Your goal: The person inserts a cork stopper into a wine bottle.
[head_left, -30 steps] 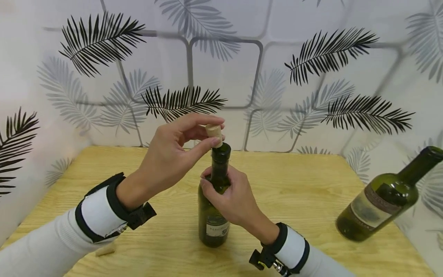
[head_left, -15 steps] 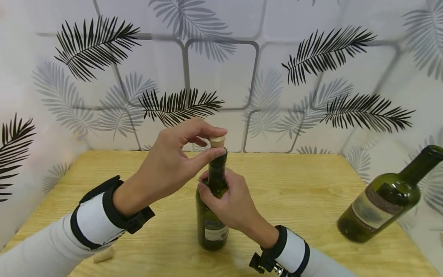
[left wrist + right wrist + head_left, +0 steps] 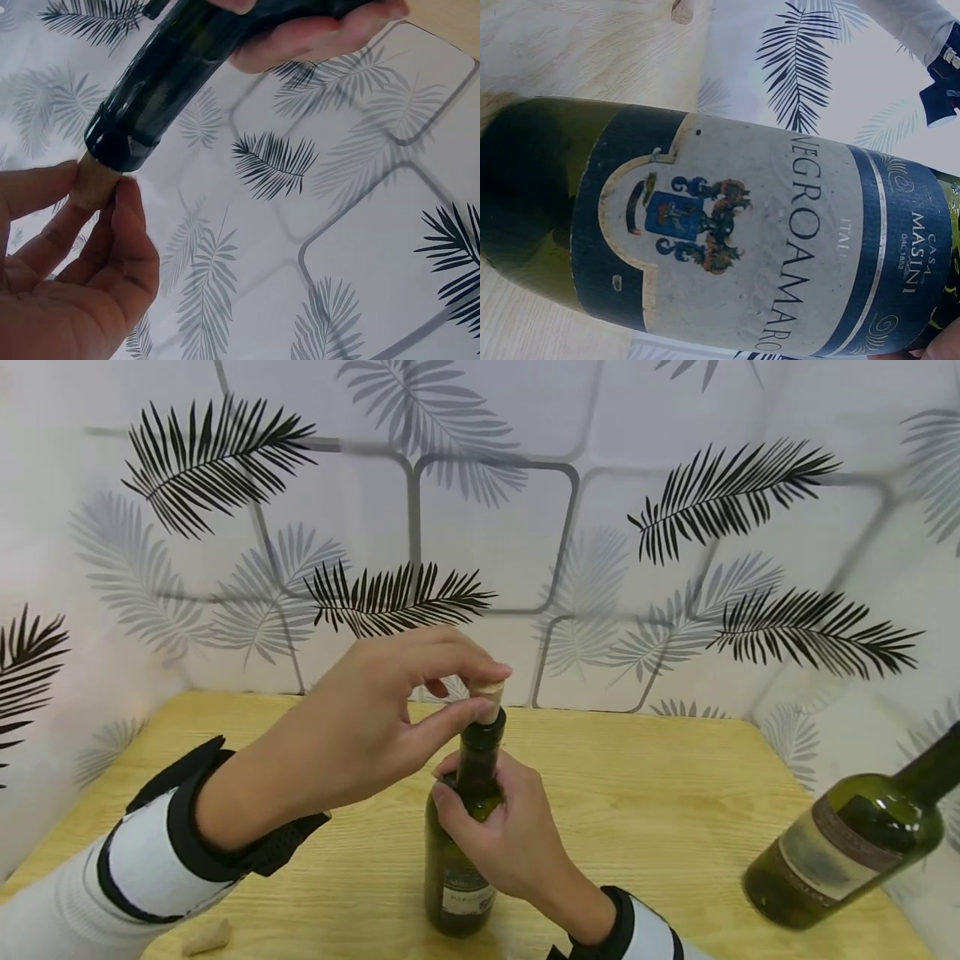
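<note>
Stubby cork (image 3: 489, 697) in glossy green bottle (image 3: 459, 852)

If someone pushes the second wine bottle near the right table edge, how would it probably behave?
The second wine bottle looks like thick green glass, so probably rigid, fairly heavy, and breakable. Tall and narrow-necked, it might tip if pushed high up. Close to the wooden table edge, it could fall off.
</note>
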### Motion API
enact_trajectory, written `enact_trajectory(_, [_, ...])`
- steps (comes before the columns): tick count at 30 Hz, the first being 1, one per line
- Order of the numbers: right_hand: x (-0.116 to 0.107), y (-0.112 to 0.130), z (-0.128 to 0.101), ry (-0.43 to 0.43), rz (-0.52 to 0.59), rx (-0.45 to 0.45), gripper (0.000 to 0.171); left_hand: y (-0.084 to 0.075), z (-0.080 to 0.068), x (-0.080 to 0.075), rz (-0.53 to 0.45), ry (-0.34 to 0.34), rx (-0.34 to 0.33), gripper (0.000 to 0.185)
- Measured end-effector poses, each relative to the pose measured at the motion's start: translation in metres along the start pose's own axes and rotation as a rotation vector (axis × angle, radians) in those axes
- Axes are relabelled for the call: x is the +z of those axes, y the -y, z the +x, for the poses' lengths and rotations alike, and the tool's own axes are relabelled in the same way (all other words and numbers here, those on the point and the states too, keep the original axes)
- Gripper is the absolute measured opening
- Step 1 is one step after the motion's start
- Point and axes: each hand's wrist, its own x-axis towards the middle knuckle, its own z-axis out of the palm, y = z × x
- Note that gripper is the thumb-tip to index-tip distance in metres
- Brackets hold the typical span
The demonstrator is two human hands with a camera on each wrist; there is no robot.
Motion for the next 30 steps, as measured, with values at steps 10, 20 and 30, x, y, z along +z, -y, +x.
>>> enact_trajectory(10, [-0.002,0.003,-0.001,0.007,-0.006,-0.007,0.01,-0.002,0.002,0.004,-0.057,-0.033,-0.038,0.02])
enact_trajectory(20, [0.0,0.006,-0.001,-0.068,-0.11,-0.032,0.008,-0.005,0.0,0.014,-0.032,-0.134,0.043,0.018])
enact_trajectory(30, [-0.037,0.0,0.01,0.319,0.032,0.055,0.024,-0.006,0.004,0.001,-0.149,0.079,-0.022,0.022])
